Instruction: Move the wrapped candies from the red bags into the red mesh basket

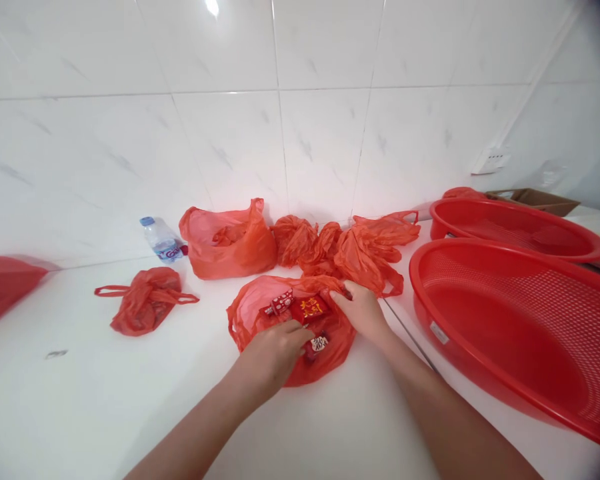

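White tiled wall (325, 147), faint grey veining, bright reflection near top; white socket (493, 161) at right, above far edge of white table (75, 400).

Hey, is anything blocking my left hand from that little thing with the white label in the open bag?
Nothing visible stands between your left hand and the white-labelled item; the fingertips are right beside it. The open red bag surrounds it without visibly covering its label.

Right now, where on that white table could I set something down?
The widest bare patch lies between the small knotted bag and the left forearm. A smaller one lies between both forearms, nearer than the open bag. Crowded: along the wall, with bags and a bottle, and at right, with red baskets.
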`<state>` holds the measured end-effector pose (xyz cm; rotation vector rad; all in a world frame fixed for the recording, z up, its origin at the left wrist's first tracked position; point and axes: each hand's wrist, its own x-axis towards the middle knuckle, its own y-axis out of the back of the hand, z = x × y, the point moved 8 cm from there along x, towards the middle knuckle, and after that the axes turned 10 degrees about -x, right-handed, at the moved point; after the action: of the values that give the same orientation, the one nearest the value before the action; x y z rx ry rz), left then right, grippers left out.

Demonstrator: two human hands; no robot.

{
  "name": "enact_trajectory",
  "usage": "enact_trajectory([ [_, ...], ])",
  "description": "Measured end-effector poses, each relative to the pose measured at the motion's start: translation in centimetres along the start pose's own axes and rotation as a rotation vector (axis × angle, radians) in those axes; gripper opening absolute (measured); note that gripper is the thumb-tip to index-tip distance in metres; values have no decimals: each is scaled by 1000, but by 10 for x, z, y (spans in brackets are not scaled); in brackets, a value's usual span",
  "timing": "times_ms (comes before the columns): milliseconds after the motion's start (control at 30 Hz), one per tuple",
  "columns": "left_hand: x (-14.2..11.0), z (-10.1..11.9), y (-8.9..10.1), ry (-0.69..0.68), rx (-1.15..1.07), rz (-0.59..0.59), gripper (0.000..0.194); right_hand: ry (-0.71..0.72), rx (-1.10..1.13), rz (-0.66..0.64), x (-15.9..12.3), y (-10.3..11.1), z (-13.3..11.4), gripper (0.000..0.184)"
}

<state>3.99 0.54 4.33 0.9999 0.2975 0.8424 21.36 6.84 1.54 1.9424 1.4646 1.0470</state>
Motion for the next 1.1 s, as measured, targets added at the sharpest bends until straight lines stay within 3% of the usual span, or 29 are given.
enact_trajectory([
  [133, 16, 3, -24, -8, 147, -89, 25, 23, 42, -128, 0, -18, 3, 25],
  [267, 15, 4, -37, 3, 206, -95, 28, 39, -60, -221, -2, -33, 6, 26],
  [400, 6, -13, -23, 48, 140, -20, 48, 37, -9, -231, 1, -35, 10, 28],
  [600, -3, -39, 1, 196, 11, 58, 54, -85, 441, -243, 10, -31, 25, 41],
  [767, 21, -36, 13, 183, -39, 125, 39, -156, 620, -299, 9, -34, 31, 45],
  [900, 52, -29, 4, 70, 19, 69, 35, -144, 670, -331, 9, -37, 31, 45],
  [1000, 66, -32, -5, 74, 73, 21, 37, -141, 727, -335, 9, -39, 32, 44],
  [1100, 66, -35, 0, 108, 69, 39, 30, -153, 762, -331, 10, -40, 35, 45],
])
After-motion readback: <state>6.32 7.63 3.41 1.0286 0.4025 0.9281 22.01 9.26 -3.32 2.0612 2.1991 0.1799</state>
